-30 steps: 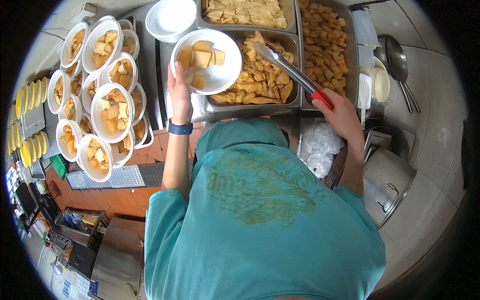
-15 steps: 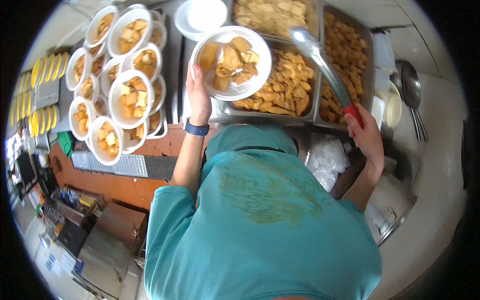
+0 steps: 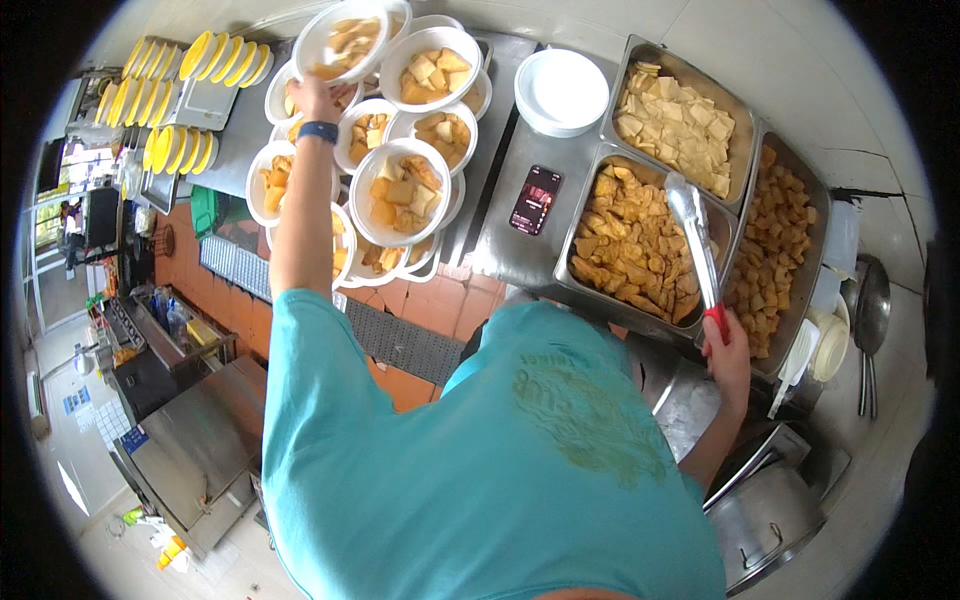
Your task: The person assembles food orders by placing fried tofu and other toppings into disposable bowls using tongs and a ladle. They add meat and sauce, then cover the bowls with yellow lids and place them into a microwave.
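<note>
At the far left of the counter, my left hand grips the lower edge of a white bowl of food pieces. That bowl is tilted over the stacked filled bowls; whether it rests on them I cannot tell. My right hand is closed on the red handle of metal tongs. The tongs' tips lie over the metal pan of golden-brown pieces. Behind it are pale, flat-cut pieces in another pan, and browned chunks fill a pan to its right.
A stack of white bowls stands left of the pans, with a phone in front. Yellow-rimmed dishes stand in rows at far left. Ladles lie at the right, and a metal pot stands below.
My left hand has carried the filled bowl leftward, from beside the pans to the far filled bowls. The tongs stay in my right hand. The view has shifted, and the phone now shows.
</note>
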The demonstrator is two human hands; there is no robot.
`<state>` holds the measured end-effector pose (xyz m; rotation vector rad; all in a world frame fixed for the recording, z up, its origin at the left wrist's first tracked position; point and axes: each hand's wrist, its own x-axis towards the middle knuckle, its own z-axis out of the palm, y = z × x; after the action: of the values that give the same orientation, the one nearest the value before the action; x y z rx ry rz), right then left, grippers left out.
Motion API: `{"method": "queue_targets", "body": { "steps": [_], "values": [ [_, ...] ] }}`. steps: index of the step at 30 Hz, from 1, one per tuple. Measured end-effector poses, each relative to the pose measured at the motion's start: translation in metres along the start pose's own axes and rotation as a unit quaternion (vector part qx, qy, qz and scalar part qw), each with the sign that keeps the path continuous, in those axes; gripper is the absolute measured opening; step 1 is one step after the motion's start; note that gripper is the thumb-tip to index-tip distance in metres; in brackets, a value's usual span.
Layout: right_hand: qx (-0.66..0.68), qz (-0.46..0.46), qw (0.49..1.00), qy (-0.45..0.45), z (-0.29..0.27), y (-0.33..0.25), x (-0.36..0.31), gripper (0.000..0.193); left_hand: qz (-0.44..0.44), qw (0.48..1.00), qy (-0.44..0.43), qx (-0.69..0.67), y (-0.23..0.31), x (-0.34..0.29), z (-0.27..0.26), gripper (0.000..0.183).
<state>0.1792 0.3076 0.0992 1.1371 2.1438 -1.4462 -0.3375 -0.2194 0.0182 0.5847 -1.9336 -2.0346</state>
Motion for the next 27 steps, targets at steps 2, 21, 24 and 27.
{"method": "queue_targets", "body": {
  "steps": [2, 21, 24, 27],
  "values": [
    [-0.002, 0.003, 1.0, -0.001, 0.008, 0.006, -0.007, 0.028, -0.003, 1.0, 0.024, -0.009, -0.008, 0.048, -0.012, 0.034],
    [-0.241, -0.054, 0.965, 0.092, 0.034, 0.006, -0.016, 0.048, 0.474, 0.647, -0.378, 0.463, -0.018, -0.114, 0.196, 0.034],
    [-0.302, -0.05, 0.949, 0.076, 0.052, -0.018, 0.0, 0.05, 0.462, 0.588, -0.372, 0.55, -0.086, -0.149, 0.256, 0.054],
    [-0.393, -0.077, 0.916, 0.032, 0.079, -0.04, 0.025, 0.047, 0.448, 0.551, -0.379, 0.592, -0.13, -0.136, 0.274, 0.039]
  ]
}}
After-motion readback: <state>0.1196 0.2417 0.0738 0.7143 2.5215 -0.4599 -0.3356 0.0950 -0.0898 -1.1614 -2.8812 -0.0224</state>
